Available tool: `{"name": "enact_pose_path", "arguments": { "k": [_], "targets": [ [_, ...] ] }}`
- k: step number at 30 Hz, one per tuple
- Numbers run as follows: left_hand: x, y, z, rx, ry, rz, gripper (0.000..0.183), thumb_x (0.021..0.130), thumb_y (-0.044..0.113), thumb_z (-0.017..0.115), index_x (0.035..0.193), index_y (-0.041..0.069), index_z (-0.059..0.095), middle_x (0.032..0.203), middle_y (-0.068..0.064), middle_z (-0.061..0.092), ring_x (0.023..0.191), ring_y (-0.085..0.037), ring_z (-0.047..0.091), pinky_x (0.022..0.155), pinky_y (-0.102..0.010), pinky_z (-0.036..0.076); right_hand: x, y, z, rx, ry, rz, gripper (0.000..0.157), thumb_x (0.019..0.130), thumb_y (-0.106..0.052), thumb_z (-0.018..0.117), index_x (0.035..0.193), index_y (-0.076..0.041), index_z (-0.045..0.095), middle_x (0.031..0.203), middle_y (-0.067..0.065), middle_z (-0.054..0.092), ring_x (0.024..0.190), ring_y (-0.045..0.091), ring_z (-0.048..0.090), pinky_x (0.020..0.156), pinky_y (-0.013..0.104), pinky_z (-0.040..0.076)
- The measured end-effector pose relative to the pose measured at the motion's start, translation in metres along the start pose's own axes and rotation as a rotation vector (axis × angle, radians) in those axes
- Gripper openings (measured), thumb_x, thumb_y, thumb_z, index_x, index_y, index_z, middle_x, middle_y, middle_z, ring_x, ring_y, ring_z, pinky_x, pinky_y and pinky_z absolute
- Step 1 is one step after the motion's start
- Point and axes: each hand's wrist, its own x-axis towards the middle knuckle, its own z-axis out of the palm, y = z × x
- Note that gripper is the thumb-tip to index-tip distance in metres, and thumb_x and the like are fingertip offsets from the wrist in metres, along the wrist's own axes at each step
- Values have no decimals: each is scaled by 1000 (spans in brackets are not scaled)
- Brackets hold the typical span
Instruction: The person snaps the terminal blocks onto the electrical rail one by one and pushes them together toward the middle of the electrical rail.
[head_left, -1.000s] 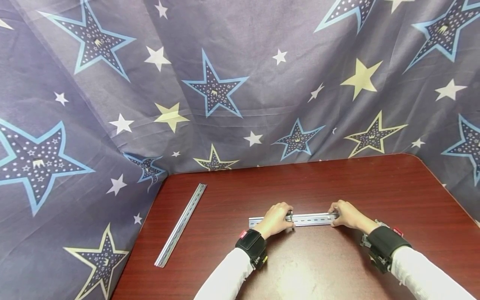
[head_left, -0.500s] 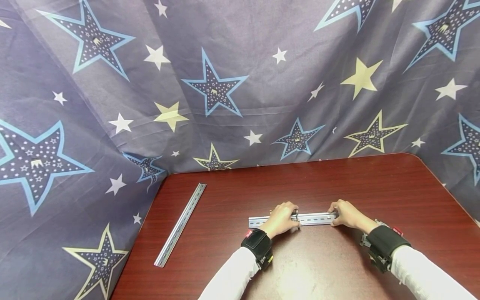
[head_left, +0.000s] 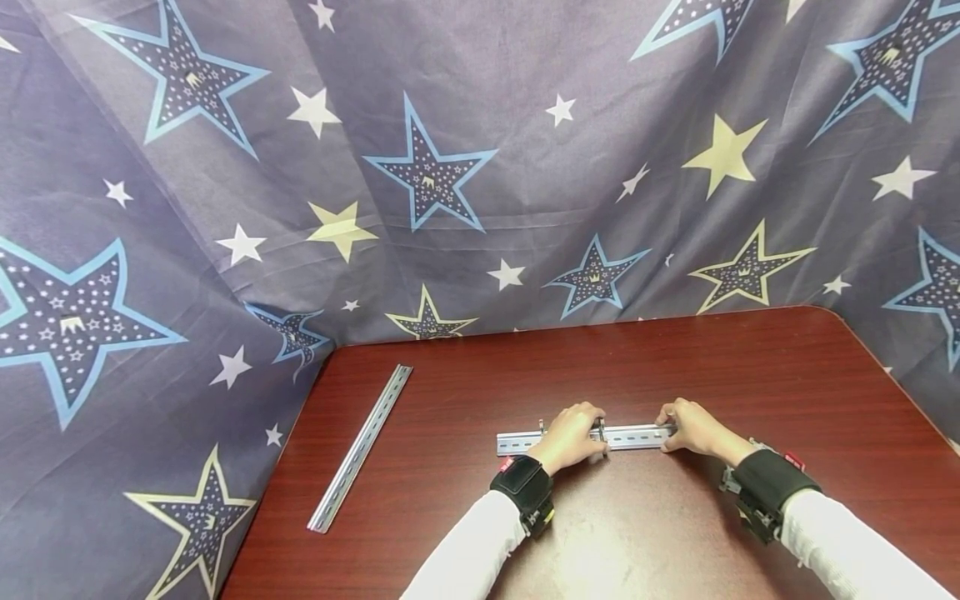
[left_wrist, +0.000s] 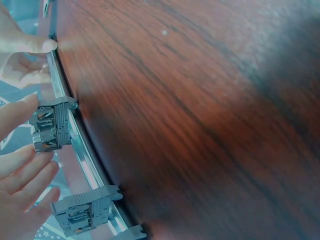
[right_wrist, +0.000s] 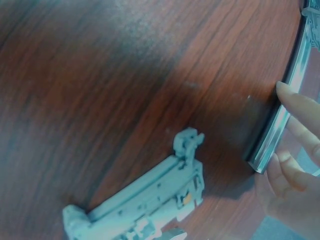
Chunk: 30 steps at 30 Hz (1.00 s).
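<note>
My left hand [head_left: 567, 439] pinches a grey terminal block [left_wrist: 52, 122] between thumb and fingers; the block sits across a slotted metal DIN rail [head_left: 635, 437]. Farther left on that rail, partly hidden by the hand in the head view, is a second terminal block [left_wrist: 85, 212], with the end of another grey piece [left_wrist: 131, 233] at the frame's bottom. My right hand [head_left: 692, 427] grips the rail's right end, its thumb on the near edge and fingers on the far edge. Large in the right wrist view's foreground, another terminal block [right_wrist: 145, 192] shows close to the right wrist.
A second, longer DIN rail [head_left: 362, 450] lies slanted at the left of the reddish-brown wooden table [head_left: 450, 517]. Star-patterned cloth [head_left: 480, 192] hangs behind the table and along its sides. Black bands [head_left: 517, 487] with cameras wrap both wrists.
My left hand has slid right along the rail with the terminal block, toward my right hand. Another block's end now shows behind it on the left. The right hand stays put.
</note>
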Motion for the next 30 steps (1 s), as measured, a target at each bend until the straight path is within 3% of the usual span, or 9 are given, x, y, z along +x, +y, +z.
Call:
{"name": "enact_pose_path", "arguments": {
  "k": [12, 22, 30],
  "targets": [
    [0, 5, 0, -13, -17, -32, 45, 70, 28, 71, 109, 8, 59, 102, -2, 60, 94, -13, 56, 81, -23, 41, 0, -1, 0, 9, 9, -15, 29, 51, -9, 77, 73, -3, 60, 71, 7, 55, 68, 21, 51, 63, 35, 41],
    [1, 3, 3, 13, -3, -6, 46, 71, 29, 69, 111, 9, 58, 103, -1, 59, 93, -13, 56, 79, -22, 42, 1, -1, -1, -12, 12, -35, 29, 51, -9, 77, 72, -3, 59, 71, 7, 54, 67, 19, 50, 61, 33, 40],
    [-2, 2, -4, 21, -24, -28, 58, 73, 35, 67, 122, 9, 51, 112, -3, 56, 104, -16, 52, 88, -26, 38, 2, 0, 1, -34, 38, -50, 30, 50, -11, 77, 71, -4, 57, 69, 4, 51, 65, 16, 45, 60, 32, 37]
  ]
}}
